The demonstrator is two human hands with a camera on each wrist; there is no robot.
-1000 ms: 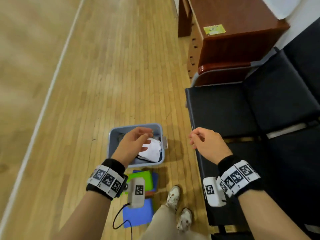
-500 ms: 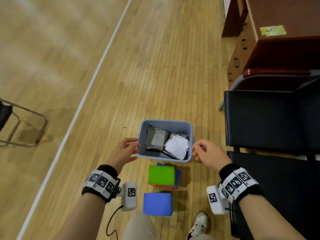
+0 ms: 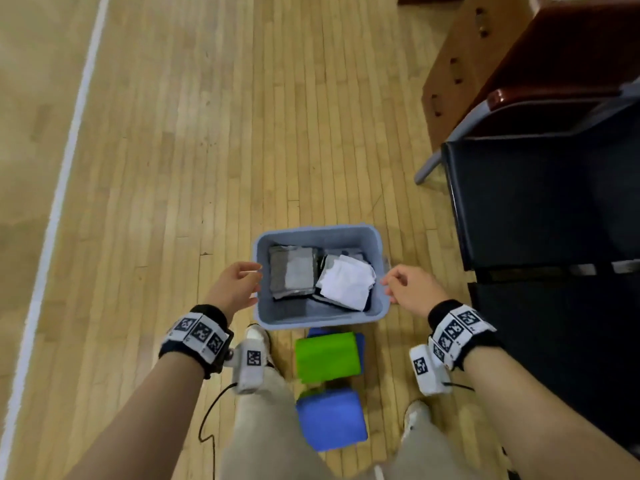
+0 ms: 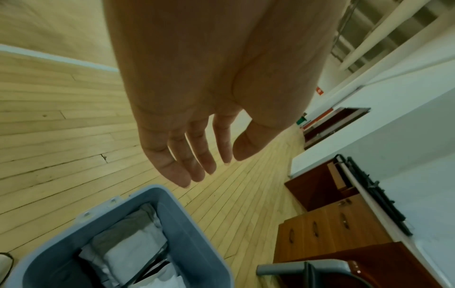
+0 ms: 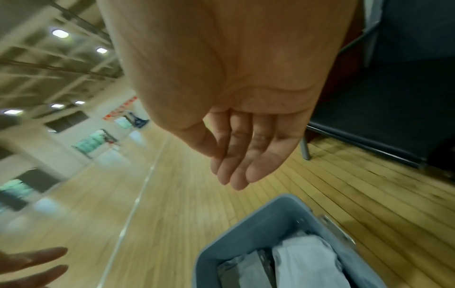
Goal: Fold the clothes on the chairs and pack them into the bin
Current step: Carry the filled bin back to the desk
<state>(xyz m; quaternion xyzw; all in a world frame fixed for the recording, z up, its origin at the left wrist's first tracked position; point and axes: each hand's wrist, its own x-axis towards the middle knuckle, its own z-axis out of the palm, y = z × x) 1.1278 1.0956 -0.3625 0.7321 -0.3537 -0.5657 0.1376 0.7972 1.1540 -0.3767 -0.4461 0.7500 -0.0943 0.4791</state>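
Note:
A grey-blue plastic bin (image 3: 320, 317) stands on the wooden floor in front of me. Inside it lie a folded grey garment (image 3: 292, 273) on the left and a folded white garment (image 3: 346, 284) on the right. My left hand (image 3: 239, 282) hovers just outside the bin's left rim, fingers relaxed and holding nothing. My right hand (image 3: 407, 287) hangs by the right rim, fingers loosely curled and empty. In the left wrist view the left hand (image 4: 197, 155) is above the bin (image 4: 192, 233). In the right wrist view the right hand (image 5: 243, 161) is above the bin (image 5: 270, 218).
Black padded chairs (image 3: 540, 209) stand to the right with bare seats. A brown wooden cabinet (image 3: 485, 57) is at the far right. A green block (image 3: 327, 356) and a blue block (image 3: 330, 420) lie on the floor between my feet. A white line (image 3: 65, 161) crosses the floor at left.
My left hand has come out of the bin, leaving the white garment inside. Both hands now sit at the bin's two sides, and the view has swung toward the bin.

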